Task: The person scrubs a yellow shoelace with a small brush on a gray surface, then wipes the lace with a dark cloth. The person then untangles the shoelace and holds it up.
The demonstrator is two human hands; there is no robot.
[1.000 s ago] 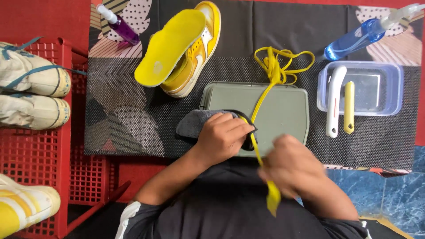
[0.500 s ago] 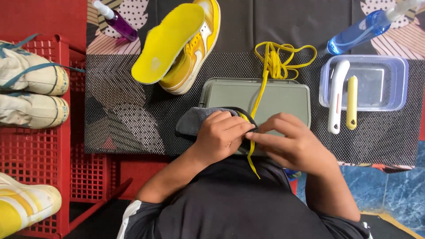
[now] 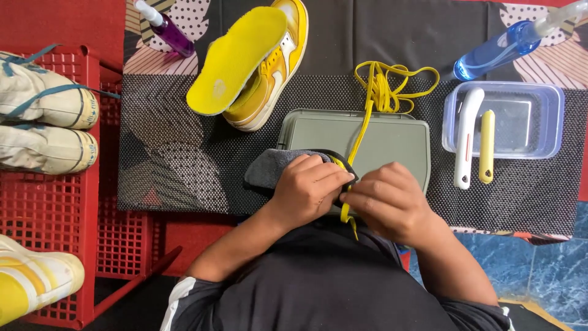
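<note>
My left hand [image 3: 308, 189] pinches a dark grey cloth [image 3: 269, 168] folded around a yellow shoelace [image 3: 366, 119]. My right hand [image 3: 387, 201] grips the same lace just to the right of it, fingertips touching the left hand. The lace runs up over a grey-green tray [image 3: 392, 138] to a loose bundle at its far edge. A short end hangs below my hands. A yellow and white sneaker [image 3: 269, 73] lies on its side at the back with a yellow insole [image 3: 236, 58] resting on it.
A clear plastic tub [image 3: 545, 119] holds a white brush and a yellow brush at the right. A blue spray bottle [image 3: 502, 52] and a purple spray bottle [image 3: 164, 27] lie at the back. A red crate [image 3: 55, 214] at the left carries white sneakers.
My right hand slid up the lace from low near my body until it met the left hand. The hanging end below my hands is shorter.
</note>
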